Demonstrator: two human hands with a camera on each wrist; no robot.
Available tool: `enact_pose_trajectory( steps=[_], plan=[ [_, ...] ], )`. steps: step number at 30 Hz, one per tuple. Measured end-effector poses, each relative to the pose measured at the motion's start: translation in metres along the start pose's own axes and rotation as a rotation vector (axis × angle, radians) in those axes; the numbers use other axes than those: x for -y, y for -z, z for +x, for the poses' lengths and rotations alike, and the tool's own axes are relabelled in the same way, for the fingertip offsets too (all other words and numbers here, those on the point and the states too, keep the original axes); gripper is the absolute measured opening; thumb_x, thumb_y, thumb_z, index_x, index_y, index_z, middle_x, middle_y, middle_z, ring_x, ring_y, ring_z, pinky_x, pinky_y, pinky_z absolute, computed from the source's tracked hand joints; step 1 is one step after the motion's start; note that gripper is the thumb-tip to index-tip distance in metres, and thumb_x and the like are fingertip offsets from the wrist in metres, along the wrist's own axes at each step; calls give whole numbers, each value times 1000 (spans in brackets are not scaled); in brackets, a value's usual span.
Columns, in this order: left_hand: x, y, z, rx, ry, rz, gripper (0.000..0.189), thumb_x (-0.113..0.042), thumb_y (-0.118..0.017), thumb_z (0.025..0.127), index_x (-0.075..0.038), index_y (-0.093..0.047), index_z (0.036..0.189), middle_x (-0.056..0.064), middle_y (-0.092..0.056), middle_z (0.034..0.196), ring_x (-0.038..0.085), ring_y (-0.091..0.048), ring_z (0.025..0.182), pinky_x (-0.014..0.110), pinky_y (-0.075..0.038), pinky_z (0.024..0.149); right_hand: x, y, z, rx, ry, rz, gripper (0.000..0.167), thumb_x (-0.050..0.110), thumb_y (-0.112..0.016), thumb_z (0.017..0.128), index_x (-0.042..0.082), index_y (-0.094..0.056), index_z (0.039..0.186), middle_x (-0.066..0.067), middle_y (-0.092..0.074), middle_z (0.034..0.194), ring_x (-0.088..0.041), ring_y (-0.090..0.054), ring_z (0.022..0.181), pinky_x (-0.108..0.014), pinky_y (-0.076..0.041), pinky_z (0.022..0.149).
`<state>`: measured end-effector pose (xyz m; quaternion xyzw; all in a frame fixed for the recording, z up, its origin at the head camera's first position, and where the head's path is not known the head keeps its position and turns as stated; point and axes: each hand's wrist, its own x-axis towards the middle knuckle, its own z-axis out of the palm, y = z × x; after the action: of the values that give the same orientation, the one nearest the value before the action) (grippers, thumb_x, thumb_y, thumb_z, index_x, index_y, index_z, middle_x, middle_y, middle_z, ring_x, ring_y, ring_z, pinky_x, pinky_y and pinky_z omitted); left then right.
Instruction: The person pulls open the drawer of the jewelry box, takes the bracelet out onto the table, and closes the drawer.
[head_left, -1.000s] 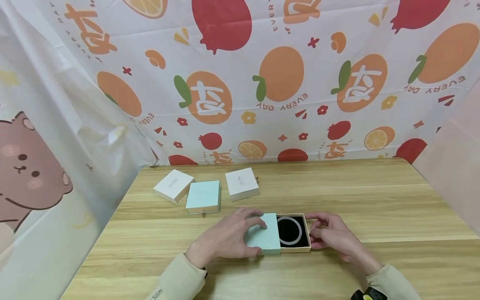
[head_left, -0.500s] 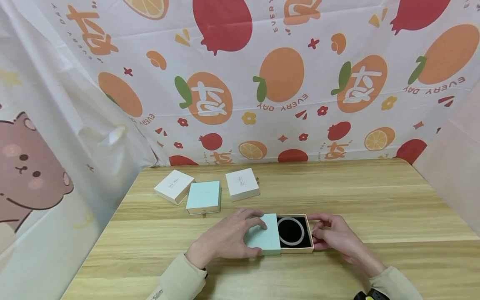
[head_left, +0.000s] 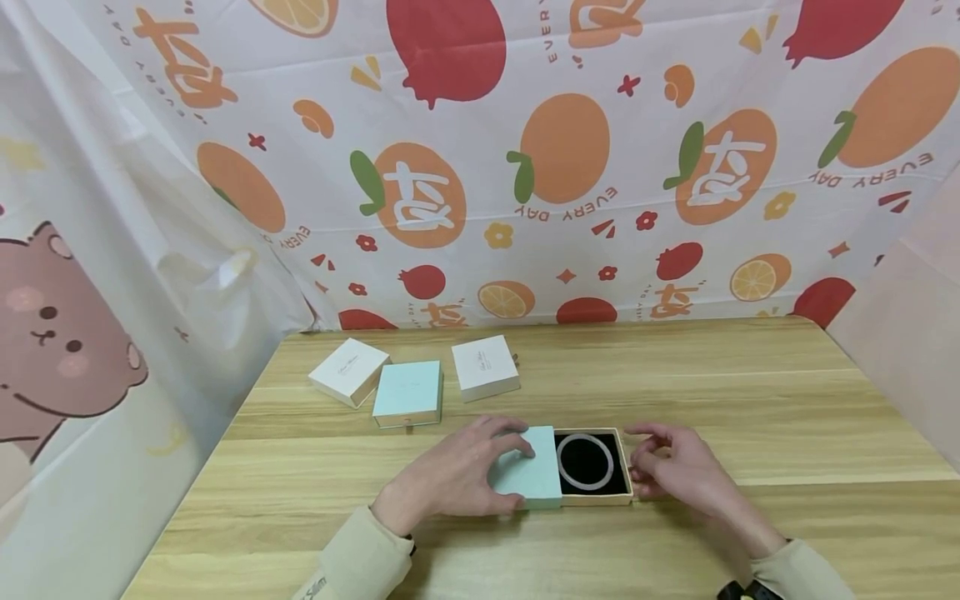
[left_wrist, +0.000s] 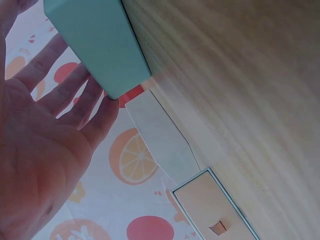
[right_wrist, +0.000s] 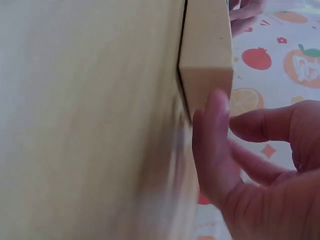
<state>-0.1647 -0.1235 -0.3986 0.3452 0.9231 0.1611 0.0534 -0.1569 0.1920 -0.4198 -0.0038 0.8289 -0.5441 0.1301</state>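
Observation:
A mint-green drawer-style jewellery box (head_left: 538, 467) lies on the table, its cream drawer (head_left: 596, 500) slid partly out to the right. A pale bangle (head_left: 561, 469) rests on the black lining (head_left: 587, 460) inside. My left hand (head_left: 468, 471) grips the green sleeve, thumb at the near side and fingers over the top and far side. At the drawer's right end is my right hand (head_left: 678, 467), thumb and fingers bent close together there. In the right wrist view the thumb (right_wrist: 217, 135) overlaps the drawer's end; what lies between the fingertips is hidden.
Behind the left hand stand a white box (head_left: 349, 371), another mint-green box (head_left: 408, 393) with a small pull tab, and a second white box (head_left: 485, 367). A fruit-printed curtain (head_left: 566, 250) hangs behind the wooden table (head_left: 720, 375).
The drawer has slid a little further right out of the sleeve, showing the whole bangle. My right hand has moved right with it, while the left hand has stayed on the sleeve.

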Motion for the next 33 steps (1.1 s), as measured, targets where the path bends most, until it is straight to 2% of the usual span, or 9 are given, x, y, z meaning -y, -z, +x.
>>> enact_pose_trajectory(
  steps=[4,6,10,15,20,27,33],
  plan=[
    [0,0,0,6,3,5,48,-47,-77,81,-27,-67,124,-3,-52,151,20,-49,140,41,-47,112,8,2,1,-113,138,-266,34,9,-67,93,5,-68,127,-5,-67,92,-10,-62,66,-23,-50,51],
    [-1,1,1,10,3,7,49,-47,-77,81,-27,-67,124,-3,-52,151,20,-49,140,42,-47,113,11,1,4,-133,202,-359,26,13,-69,94,8,-73,118,0,-67,84,-6,-57,62,-23,-43,49],
    [0,2,1,16,-2,5,49,-47,-78,81,-27,-67,125,-4,-52,151,20,-49,140,42,-47,113,12,-4,10,-83,291,-424,16,16,-72,93,11,-76,107,6,-62,75,-3,-53,62,-21,-44,52],
    [0,2,1,12,-3,-5,49,-46,-78,81,-27,-67,125,-4,-52,152,20,-48,141,42,-47,113,9,-12,17,-69,347,-488,11,17,-76,89,12,-76,99,8,-57,69,-2,-49,62,-20,-42,56],
    [1,2,1,4,0,-10,48,-45,-77,80,-27,-68,124,-5,-52,152,19,-48,142,43,-47,113,8,-16,18,-69,338,-495,12,20,-79,88,13,-76,97,7,-53,66,-3,-45,58,-20,-39,54],
    [1,1,0,-2,2,-6,49,-45,-77,80,-27,-68,124,-5,-52,152,20,-48,142,44,-47,113,12,-21,21,-93,272,-552,13,27,-81,86,18,-74,91,7,-49,58,-6,-44,52,-23,-36,54],
    [0,0,1,-14,-16,9,49,-46,-79,79,-26,-68,122,-4,-53,150,19,-49,140,41,-48,112,14,-26,21,-112,236,-527,11,23,-80,86,15,-72,87,5,-48,56,-9,-44,50,-24,-36,51]
  ],
)
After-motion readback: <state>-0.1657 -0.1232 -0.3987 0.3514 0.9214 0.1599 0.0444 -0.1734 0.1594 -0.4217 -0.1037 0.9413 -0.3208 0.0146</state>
